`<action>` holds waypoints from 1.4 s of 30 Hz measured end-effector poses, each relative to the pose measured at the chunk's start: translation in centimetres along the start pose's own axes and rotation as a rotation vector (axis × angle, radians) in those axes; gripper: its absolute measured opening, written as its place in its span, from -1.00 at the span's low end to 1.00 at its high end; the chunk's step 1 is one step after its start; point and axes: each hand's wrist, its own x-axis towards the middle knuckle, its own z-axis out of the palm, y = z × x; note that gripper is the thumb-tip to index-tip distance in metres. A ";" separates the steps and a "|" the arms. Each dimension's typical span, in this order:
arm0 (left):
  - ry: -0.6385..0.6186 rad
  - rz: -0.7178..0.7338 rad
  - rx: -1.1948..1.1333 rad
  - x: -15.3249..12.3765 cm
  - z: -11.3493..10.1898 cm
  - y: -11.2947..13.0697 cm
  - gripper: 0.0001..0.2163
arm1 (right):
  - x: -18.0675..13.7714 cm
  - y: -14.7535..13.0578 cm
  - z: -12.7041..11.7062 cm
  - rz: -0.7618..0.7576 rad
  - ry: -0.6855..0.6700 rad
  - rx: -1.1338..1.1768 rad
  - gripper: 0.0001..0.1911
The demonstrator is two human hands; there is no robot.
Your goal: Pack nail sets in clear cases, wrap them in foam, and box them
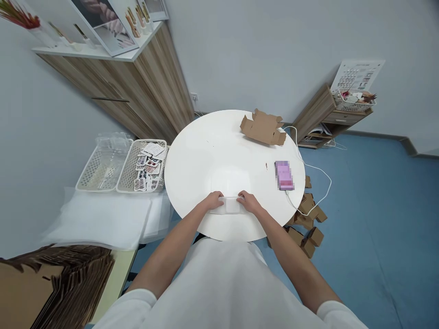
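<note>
Near the front edge of the white round table, a thin white sheet [230, 183], which looks like packing foam, lies with its near edge folded up over itself. My left hand [215, 201] grips the left end of that fold between thumb and fingers. At the right end my right hand [248, 201] pinches the same fold. Whether something is wrapped inside the sheet cannot be seen. Beyond my hands, a flattened brown cardboard box [263, 128] lies at the far right of the table. A purple phone-like device [284, 176], blurred, lies nearer.
A white cable [322, 171] runs from the device over the table's right edge. To the left stand a basket of printed cards [149, 167], a basket of clear plastic [103, 167], stacked white sheets [99, 217] and flat cartons [75, 283]. Small boxes [310, 240] litter the floor.
</note>
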 end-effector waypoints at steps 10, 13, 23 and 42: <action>0.305 0.190 0.234 -2.3 1.2 1.1 -0.62 | -1.6 1.0 0.5 -0.295 0.266 -0.393 -0.66; 0.231 0.327 0.282 -2.7 1.9 1.5 -0.49 | -1.9 0.3 1.2 -0.512 0.085 -0.461 -0.57; 0.104 0.345 0.183 -3.9 1.8 1.4 -0.67 | -3.8 -0.3 0.7 -0.334 -0.045 -0.267 -0.72; 0.596 0.082 0.077 -2.1 1.6 1.1 -0.61 | -1.6 3.7 1.9 0.128 0.513 -0.037 -0.40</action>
